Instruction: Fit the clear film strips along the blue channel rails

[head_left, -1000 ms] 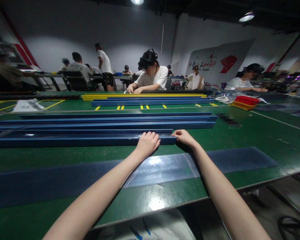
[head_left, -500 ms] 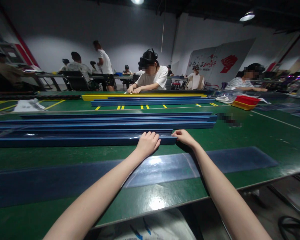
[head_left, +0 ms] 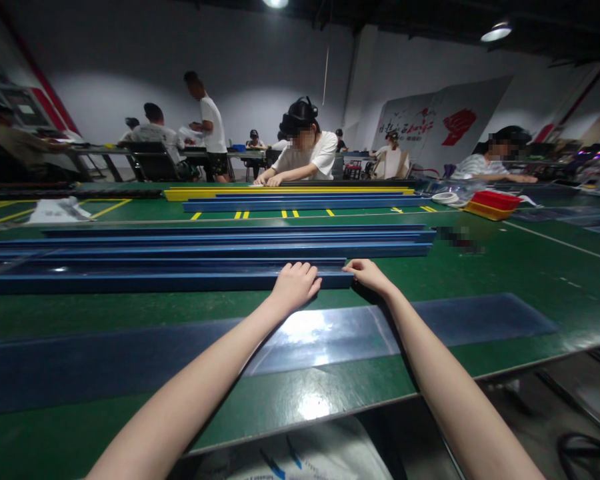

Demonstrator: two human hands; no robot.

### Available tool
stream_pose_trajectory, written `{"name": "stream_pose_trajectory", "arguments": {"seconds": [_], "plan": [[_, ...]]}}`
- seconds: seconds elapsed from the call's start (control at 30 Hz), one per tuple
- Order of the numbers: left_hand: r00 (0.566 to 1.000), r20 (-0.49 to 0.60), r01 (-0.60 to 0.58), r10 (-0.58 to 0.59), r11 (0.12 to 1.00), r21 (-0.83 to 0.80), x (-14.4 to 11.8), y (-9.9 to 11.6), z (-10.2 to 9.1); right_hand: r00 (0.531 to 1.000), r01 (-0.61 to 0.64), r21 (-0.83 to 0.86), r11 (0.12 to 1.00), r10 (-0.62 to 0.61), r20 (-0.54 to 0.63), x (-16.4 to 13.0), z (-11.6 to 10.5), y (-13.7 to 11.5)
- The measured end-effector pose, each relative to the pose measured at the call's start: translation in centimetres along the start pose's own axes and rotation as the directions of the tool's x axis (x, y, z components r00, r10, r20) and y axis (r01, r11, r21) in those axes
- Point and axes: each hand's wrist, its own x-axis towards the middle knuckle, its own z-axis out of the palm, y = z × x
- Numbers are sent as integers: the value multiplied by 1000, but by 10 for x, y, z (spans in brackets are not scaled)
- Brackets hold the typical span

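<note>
both hands curl over the near edge of the nearest blue rail (head_left: pixel 155 277) on the green table (head_left: pixel 505 273), left hand (head_left: pixel 294 288) gripping beside the right hand (head_left: pixel 369 275) at its end, so keep pressure even to avoid twisting it.

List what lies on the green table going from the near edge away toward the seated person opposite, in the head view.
Flat blue strip → blue channel under the left hand and right hand → longer blue channels → yellow dashes → blue-and-yellow rails.

Both arms reach forward, left hand (head_left: pixel 294 287) curled palm-down, right hand (head_left: pixel 369 275) fingers extended.
</note>
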Motion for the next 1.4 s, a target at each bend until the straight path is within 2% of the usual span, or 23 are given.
{"name": "stream_pose_trajectory", "arguments": {"seconds": [0.33,0.47,0.63,0.77,1.07,1.4], "plan": [[989,149,17,-4,996,-91,7,-9,-9,1000,-9,-38,999,8,-26,-1,1,-4],[988,152,45,-13,977,-208,9,-15,-10,999,-2,-67,998,-1,-36,-3,0,-7],[990,137,91,-36,906,-414,11,-22,-9,999,-16,-96,995,11,-53,-3,0,-9],[991,122,111,-59,870,-481,12,-24,-6,997,-35,-115,993,27,-73,-4,1,-11],[990,121,120,-74,888,-445,12,-23,-4,994,-39,-111,993,28,-104,-4,2,-11],[990,129,98,-51,916,-390,9,-21,-8,998,-41,-8,999,41,-39,-2,-7,-1]]}}
